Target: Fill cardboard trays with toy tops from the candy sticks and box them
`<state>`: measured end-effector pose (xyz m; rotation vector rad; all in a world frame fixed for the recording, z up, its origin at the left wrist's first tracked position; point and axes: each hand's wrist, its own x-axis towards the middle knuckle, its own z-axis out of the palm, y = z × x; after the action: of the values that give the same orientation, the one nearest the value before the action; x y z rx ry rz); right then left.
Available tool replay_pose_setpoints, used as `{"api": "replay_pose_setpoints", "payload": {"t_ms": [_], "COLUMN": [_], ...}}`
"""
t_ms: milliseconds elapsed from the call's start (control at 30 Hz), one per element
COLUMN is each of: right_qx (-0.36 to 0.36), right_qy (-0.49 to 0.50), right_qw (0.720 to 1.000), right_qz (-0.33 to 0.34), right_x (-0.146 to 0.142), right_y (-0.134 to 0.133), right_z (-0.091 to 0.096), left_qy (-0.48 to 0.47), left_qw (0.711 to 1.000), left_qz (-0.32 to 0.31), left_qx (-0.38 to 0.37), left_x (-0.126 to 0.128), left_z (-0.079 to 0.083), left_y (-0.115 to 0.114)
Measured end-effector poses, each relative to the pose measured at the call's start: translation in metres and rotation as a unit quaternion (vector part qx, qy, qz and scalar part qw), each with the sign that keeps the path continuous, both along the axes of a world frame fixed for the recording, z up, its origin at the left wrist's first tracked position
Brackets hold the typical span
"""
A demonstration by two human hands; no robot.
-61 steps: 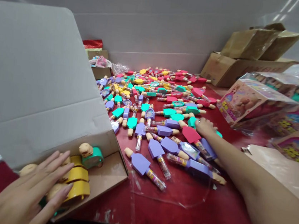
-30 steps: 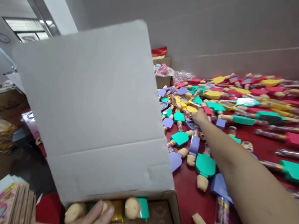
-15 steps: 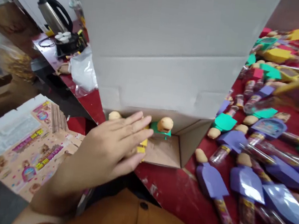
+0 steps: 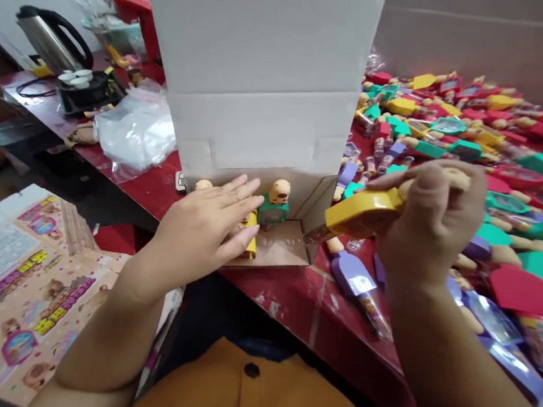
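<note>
A cardboard display box with a tall white back panel stands in front of me. Inside it are a green toy with a bear head, a yellow toy and another bear head, partly covered. My left hand lies flat over the toys at the box's left, fingers stretched out; whether it touches them I cannot tell. To the right of the box, my right hand grips a yellow shovel-shaped toy by its bear-head end. The toy's clear tube end points down at the box's right wall.
Many shovel-shaped toys in purple, green, red and yellow cover the red table on the right. Flattened printed boxes are stacked at left. Clear plastic bags and a kettle are behind them.
My right hand has come into plain view with the yellow toy, near the box's right side. My left hand stays over the toys in the box. The camera view has shifted right.
</note>
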<state>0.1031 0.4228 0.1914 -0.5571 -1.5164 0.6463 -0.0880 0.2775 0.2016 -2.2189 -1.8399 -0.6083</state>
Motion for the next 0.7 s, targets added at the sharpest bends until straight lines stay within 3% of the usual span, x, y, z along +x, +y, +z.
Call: {"api": "replay_pose_setpoints", "payload": {"t_ms": [133, 200, 300, 367, 500, 600, 700], "right_qx": [-0.202, -0.263, -0.24, -0.182, -0.081, -0.001, 0.015], "right_qy": [-0.048, -0.188, -0.499, -0.593, -0.587, -0.576, -0.564], "right_qw": [0.978, 0.945, 0.827, 0.773, 0.783, 0.809, 0.823], "right_qz": [-0.023, -0.059, -0.098, -0.13, -0.188, -0.116, -0.063], "right_x": [0.025, 0.044, 0.067, 0.075, 0.062, 0.03, 0.0], "right_y": [0.028, 0.044, 0.067, 0.081, 0.107, 0.127, 0.146], "right_z": [0.006, 0.001, -0.011, -0.018, -0.019, -0.022, -0.035], "left_qy": [-0.008, -0.002, 0.018, 0.03, 0.045, 0.062, 0.08], "left_qw": [1.0, 1.0, 1.0, 0.999, 0.998, 0.997, 0.995], "left_qz": [0.003, 0.0, -0.005, -0.009, -0.016, -0.016, -0.016], "left_qx": [0.001, 0.013, 0.023, 0.028, 0.038, 0.045, 0.05], "left_x": [0.0, 0.0, -0.001, -0.002, -0.004, -0.005, -0.005], "left_z": [-0.001, -0.002, -0.002, -0.002, -0.003, -0.003, -0.002], "left_y": [0.0, 0.0, 0.001, 0.001, 0.002, 0.0, -0.001]}}
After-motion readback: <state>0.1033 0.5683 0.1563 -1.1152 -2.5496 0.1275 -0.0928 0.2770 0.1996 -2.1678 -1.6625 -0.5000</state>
